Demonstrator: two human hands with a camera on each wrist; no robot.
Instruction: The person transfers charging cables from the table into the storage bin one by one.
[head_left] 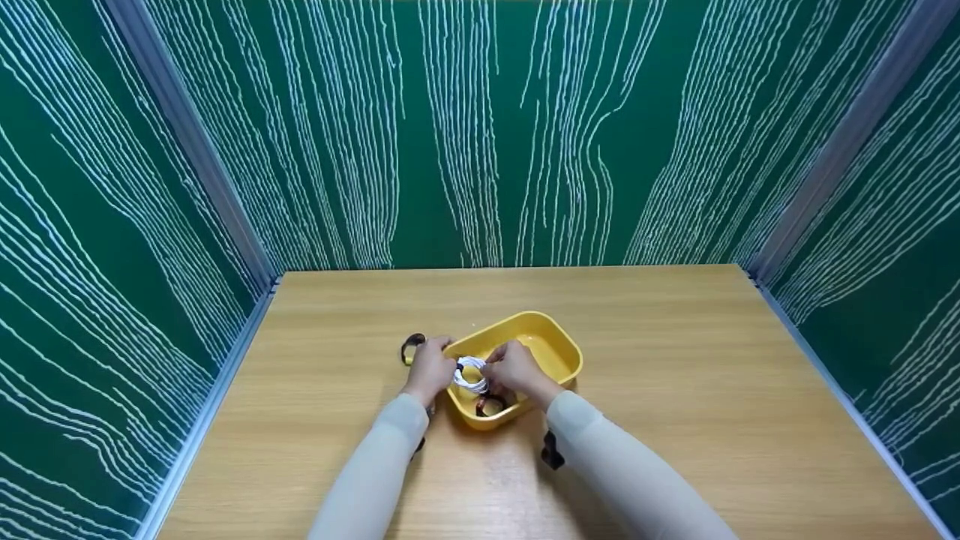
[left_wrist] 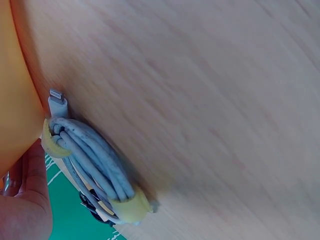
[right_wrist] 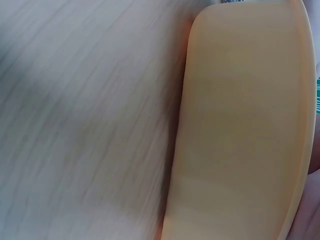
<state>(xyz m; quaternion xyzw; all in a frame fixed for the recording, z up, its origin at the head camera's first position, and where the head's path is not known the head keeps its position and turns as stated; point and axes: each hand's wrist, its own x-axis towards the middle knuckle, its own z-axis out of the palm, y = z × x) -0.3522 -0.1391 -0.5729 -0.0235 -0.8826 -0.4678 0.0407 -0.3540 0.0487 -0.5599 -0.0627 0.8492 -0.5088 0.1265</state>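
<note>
A yellow tub [head_left: 551, 345] stands at an angle on the table. My left hand [head_left: 433, 367] grips its left rim, the fingers partly hidden behind the tub wall in the left wrist view. Inside the tub, my right hand [head_left: 517, 369] pinches the right side of a white coiled cable [head_left: 470, 375] with a dark tie. A dark reddish-brown coil [head_left: 491, 406] lies below it in the tub. Outside the tub, close to my left hand, is a grey-white coiled cable [left_wrist: 95, 155] with yellow ties and a flat metal plug [left_wrist: 56, 95]. My right fingertips are partly hidden.
A black coil [head_left: 412, 347] lies on the wooden table [head_left: 337, 322], just left of my left hand. Green panels [head_left: 450, 135] with white wavy lines rise at the table's back and sides. Grey posts [head_left: 202, 135] stand at the back corners.
</note>
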